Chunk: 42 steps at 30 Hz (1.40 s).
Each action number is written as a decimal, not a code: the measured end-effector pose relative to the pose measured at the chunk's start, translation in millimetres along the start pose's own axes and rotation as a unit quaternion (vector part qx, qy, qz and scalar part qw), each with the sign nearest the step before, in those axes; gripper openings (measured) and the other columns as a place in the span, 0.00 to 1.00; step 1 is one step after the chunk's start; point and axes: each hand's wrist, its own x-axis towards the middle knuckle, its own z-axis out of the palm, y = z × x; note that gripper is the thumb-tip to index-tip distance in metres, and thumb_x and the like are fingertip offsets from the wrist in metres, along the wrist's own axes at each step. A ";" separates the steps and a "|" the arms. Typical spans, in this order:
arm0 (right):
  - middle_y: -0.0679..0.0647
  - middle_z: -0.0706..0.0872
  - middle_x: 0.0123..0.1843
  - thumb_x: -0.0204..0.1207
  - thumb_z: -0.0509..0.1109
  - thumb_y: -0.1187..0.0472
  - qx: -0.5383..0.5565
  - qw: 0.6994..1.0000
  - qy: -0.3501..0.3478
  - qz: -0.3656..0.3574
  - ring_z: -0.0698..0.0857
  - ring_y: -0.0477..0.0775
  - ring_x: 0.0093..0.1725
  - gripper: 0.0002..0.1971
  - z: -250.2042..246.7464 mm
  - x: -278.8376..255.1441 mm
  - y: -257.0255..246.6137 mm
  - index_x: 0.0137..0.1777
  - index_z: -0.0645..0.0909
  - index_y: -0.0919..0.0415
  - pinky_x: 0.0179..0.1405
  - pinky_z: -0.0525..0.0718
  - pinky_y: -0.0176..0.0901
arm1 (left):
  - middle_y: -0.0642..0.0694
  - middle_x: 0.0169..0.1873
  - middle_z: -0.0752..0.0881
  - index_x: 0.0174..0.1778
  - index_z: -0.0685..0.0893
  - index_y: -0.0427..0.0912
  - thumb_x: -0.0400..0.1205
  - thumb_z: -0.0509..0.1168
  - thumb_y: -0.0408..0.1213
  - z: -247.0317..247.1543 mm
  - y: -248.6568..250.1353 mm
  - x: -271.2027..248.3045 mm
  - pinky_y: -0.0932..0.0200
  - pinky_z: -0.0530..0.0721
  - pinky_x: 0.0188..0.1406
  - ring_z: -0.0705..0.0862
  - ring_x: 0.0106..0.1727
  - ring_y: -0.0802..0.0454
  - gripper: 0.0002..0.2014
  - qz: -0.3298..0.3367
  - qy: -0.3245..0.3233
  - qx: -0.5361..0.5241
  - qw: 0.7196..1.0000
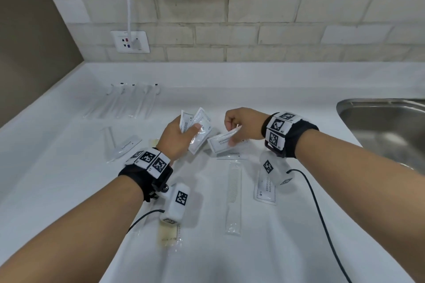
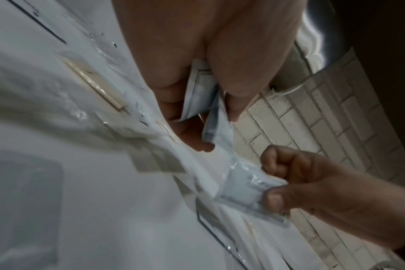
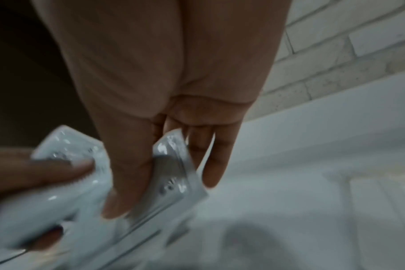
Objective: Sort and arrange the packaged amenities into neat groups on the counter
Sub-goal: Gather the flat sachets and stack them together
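Note:
My left hand (image 1: 188, 132) holds a fan of several white sachets (image 1: 199, 122) above the counter, thumb pressed on their front. In the left wrist view the left hand (image 2: 204, 109) clamps those sachets (image 2: 197, 95) between thumb and fingers. My right hand (image 1: 234, 138) pinches one shampoo-and-conditioner sachet (image 1: 222, 142) just right of the fan, its corner near the left hand. The right wrist view shows the right hand (image 3: 164, 191) with that sachet (image 3: 173, 175) between thumb and fingers, beside the left hand's sachets (image 3: 65, 146).
On the white counter (image 1: 287, 89) lie wrapped toothbrushes (image 1: 131, 99) at the back left, a toothpaste packet (image 1: 127, 147), a wrapped comb (image 1: 233, 190), another shampoo sachet (image 1: 264, 188) and a yellowish packet (image 1: 169, 234). A steel sink (image 1: 386, 126) is at the right.

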 end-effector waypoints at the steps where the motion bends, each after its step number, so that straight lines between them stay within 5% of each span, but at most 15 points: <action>1: 0.42 0.79 0.35 0.60 0.83 0.62 0.015 1.000 -0.006 -0.008 0.76 0.47 0.32 0.18 -4.1 -6.2 -3.8 0.34 0.74 0.47 0.33 0.73 0.37 | 0.45 0.53 0.90 0.60 0.84 0.42 0.83 0.66 0.41 1.3 0.9 -4.2 0.48 0.86 0.58 0.89 0.54 0.47 0.12 -0.001 -0.001 -0.004 1.000; 5: 0.49 0.86 0.39 0.61 0.84 0.62 0.059 0.998 -0.004 -0.026 0.78 0.46 0.33 0.15 -8.6 -25.3 -17.9 0.39 0.80 0.50 0.33 0.75 0.36 | 0.46 0.50 0.91 0.58 0.85 0.46 0.83 0.66 0.43 12.3 8.5 -20.0 0.46 0.87 0.54 0.90 0.53 0.47 0.10 0.006 -0.036 -0.030 0.999; 13: 0.42 0.78 0.40 0.66 0.81 0.59 0.044 0.998 0.024 0.027 0.79 0.46 0.36 0.21 -6.0 -63.7 -6.4 0.59 0.82 0.51 0.36 0.76 0.36 | 0.48 0.49 0.91 0.52 0.85 0.52 0.84 0.65 0.44 23.3 17.1 -34.4 0.47 0.89 0.53 0.91 0.50 0.49 0.05 0.021 -0.058 -0.044 0.997; 17: 0.41 0.77 0.38 0.68 0.80 0.58 0.033 0.997 0.030 0.060 0.79 0.49 0.41 0.13 -4.8 -90.8 12.1 0.52 0.85 0.50 0.40 0.75 0.37 | 0.49 0.43 0.92 0.53 0.85 0.44 0.84 0.65 0.41 27.0 16.4 -40.7 0.58 0.89 0.39 0.92 0.39 0.56 0.07 0.024 -0.070 -0.049 0.996; 21: 0.45 0.80 0.41 0.70 0.78 0.59 0.053 0.993 0.043 0.093 0.80 0.50 0.42 0.10 6.0 -111.0 22.3 0.46 0.81 0.51 0.43 0.77 0.38 | 0.38 0.46 0.92 0.57 0.83 0.39 0.85 0.64 0.41 36.5 18.6 -46.0 0.41 0.90 0.44 0.93 0.41 0.38 0.11 0.019 -0.099 -0.060 0.993; 24: 0.50 0.81 0.45 0.71 0.78 0.59 0.082 0.986 0.037 0.141 0.80 0.50 0.39 0.12 19.0 -120.7 24.5 0.49 0.79 0.57 0.40 0.80 0.38 | 0.45 0.41 0.93 0.57 0.84 0.39 0.85 0.64 0.41 43.1 21.8 -50.2 0.49 0.91 0.40 0.93 0.38 0.48 0.10 0.023 -0.112 -0.051 0.992; 27: 0.50 0.80 0.39 0.70 0.78 0.58 0.107 0.970 0.035 0.215 0.82 0.50 0.35 0.12 37.1 -126.5 24.6 0.44 0.76 0.58 0.33 0.84 0.38 | 0.41 0.44 0.93 0.58 0.83 0.38 0.85 0.64 0.41 47.4 20.5 -51.7 0.39 0.91 0.44 0.92 0.42 0.38 0.12 0.013 -0.126 -0.055 0.990; 29: 0.53 0.84 0.40 0.69 0.80 0.58 0.109 0.956 0.043 0.269 0.89 0.55 0.41 0.14 50.4 -126.7 23.3 0.40 0.75 0.59 0.37 0.89 0.45 | 0.40 0.47 0.92 0.57 0.83 0.40 0.83 0.66 0.44 48.6 18.0 -50.9 0.34 0.89 0.49 0.92 0.45 0.37 0.13 0.009 -0.129 -0.048 0.990; 32: 0.60 0.87 0.52 0.61 0.85 0.55 0.126 0.929 0.061 0.342 0.90 0.61 0.49 0.27 62.2 -122.4 15.6 0.52 0.73 0.64 0.48 0.91 0.54 | 0.43 0.49 0.92 0.56 0.84 0.43 0.81 0.67 0.48 49.1 14.8 -48.6 0.34 0.87 0.54 0.92 0.48 0.41 0.14 0.008 -0.137 -0.038 0.990; 38: 0.56 0.80 0.48 0.66 0.80 0.52 -0.077 0.939 -0.015 0.336 0.79 0.54 0.47 0.19 57.8 -107.5 -3.1 0.36 0.71 0.60 0.46 0.82 0.44 | 0.42 0.49 0.92 0.56 0.84 0.42 0.82 0.66 0.46 41.7 17.5 -46.9 0.36 0.88 0.54 0.92 0.48 0.41 0.13 0.019 -0.132 -0.037 0.990; 40: 0.56 0.80 0.51 0.67 0.79 0.55 -0.088 0.941 -0.027 0.326 0.79 0.55 0.48 0.16 56.9 -104.7 -4.8 0.40 0.74 0.61 0.47 0.81 0.44 | 0.42 0.49 0.92 0.58 0.83 0.40 0.84 0.65 0.43 37.4 18.3 -46.3 0.42 0.90 0.51 0.92 0.47 0.41 0.12 0.021 -0.133 -0.045 0.990; 42: 0.56 0.83 0.58 0.70 0.76 0.62 -0.072 0.953 -0.030 0.292 0.81 0.55 0.52 0.15 51.2 -104.7 -6.3 0.55 0.80 0.63 0.48 0.81 0.42 | 0.43 0.50 0.91 0.58 0.83 0.40 0.84 0.65 0.42 32.4 17.9 -45.6 0.48 0.90 0.48 0.92 0.47 0.44 0.11 0.029 -0.126 -0.043 0.991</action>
